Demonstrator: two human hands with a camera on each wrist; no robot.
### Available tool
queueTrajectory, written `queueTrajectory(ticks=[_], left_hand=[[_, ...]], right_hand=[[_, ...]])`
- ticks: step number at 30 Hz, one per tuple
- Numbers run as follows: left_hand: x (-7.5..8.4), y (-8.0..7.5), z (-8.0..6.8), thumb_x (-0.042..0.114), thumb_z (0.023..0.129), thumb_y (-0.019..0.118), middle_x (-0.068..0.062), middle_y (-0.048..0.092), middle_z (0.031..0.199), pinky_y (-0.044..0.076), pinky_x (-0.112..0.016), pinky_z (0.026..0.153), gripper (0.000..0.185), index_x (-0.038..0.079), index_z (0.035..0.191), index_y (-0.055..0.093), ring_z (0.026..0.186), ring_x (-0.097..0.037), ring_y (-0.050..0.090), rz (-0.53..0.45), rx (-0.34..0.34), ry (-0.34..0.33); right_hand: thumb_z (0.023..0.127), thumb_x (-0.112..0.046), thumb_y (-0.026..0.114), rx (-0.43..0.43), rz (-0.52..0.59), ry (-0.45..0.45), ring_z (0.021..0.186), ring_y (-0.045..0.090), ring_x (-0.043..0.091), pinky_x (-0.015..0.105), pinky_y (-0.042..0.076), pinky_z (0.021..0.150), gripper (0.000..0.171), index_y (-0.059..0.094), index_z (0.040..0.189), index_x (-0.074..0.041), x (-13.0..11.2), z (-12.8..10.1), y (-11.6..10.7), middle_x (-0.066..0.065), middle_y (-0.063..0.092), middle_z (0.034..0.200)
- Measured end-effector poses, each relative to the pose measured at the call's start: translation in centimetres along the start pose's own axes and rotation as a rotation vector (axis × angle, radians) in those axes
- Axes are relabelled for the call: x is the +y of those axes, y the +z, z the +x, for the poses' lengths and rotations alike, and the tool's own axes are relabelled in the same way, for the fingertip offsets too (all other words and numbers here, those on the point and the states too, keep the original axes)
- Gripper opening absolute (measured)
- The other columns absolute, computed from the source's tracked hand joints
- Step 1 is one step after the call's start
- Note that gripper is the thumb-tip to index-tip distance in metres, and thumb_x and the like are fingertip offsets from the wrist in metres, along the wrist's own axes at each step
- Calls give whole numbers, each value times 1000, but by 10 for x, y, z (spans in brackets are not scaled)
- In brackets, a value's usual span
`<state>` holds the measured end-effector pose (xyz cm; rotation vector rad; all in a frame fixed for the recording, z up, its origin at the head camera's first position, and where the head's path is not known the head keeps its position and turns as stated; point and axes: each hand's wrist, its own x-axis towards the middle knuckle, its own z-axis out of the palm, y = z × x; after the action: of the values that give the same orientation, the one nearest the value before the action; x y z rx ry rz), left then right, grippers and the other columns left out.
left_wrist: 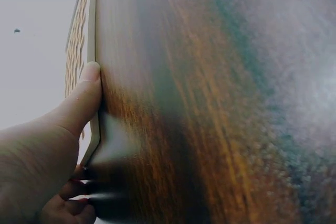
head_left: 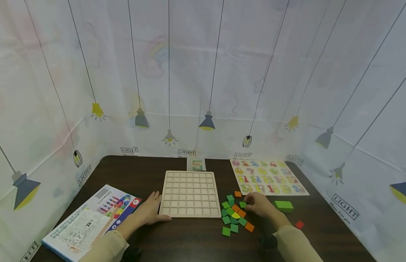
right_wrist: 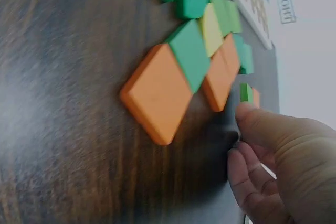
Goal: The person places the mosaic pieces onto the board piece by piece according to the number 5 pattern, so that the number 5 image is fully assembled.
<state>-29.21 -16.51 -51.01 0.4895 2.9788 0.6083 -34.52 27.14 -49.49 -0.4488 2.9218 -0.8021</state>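
A pale wooden grid board [head_left: 190, 194] with square recesses lies mid-table. My left hand [head_left: 148, 210] rests at its near left corner, the thumb [left_wrist: 90, 72] against the front edge and the fingers along the left side. To the right of the board, my right hand [head_left: 257, 204] pinches a small green square tile [head_left: 242, 205] at the fingertips; in the right wrist view, this green tile [right_wrist: 245, 93] shows just past the thumb tip. Beside that hand lies a loose cluster of green tiles [head_left: 226, 220] and orange tiles [head_left: 249, 227], with a yellow piece [head_left: 235, 215] among them.
A printed box [head_left: 88, 222] lies at the left, partly behind the left forearm. A number puzzle board [head_left: 268, 177] is at the back right, a small card [head_left: 196, 164] behind the grid board. Right of the right hand are a green block [head_left: 284, 206] and a red tile [head_left: 299, 225].
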Motion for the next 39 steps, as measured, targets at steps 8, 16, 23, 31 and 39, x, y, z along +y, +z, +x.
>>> queueTrajectory(ticks=[8,16,23,31,39], left_hand=[[3,-1,4,58,74,71,-33,26,145,27,-52,106,104,-14,139,33,136,-44,21,-8,-16,-1],[4,-1,4,59,74,71,-33,29,144,28,-51,106,104,-15,137,35,135,-44,23,22,-18,5],[0,2,2,61,72,71,-33,31,143,30,-51,105,105,-15,136,37,134,-45,25,38,-12,6],[2,3,0,61,72,72,-34,33,141,32,-50,104,104,-15,135,39,133,-44,29,41,18,15],[2,2,0,58,70,75,-35,34,139,32,-53,103,100,-12,134,42,132,-46,29,8,21,9]], right_hand=[[82,-10,72,127,65,19,82,60,16,37,51,72,20,64,100,-6,-5,4,-1,1,63,89],[82,-8,72,258,109,-18,81,60,18,38,51,71,19,65,99,-4,-23,20,11,3,64,87],[81,-4,72,319,151,-86,78,60,18,37,51,70,16,65,95,-3,-42,41,29,4,63,85],[82,-6,72,296,181,-84,79,59,17,34,51,67,17,64,98,-4,-51,60,43,3,62,88],[82,-6,72,306,189,-94,77,59,18,35,51,66,18,64,98,-2,-63,79,56,4,62,86]])
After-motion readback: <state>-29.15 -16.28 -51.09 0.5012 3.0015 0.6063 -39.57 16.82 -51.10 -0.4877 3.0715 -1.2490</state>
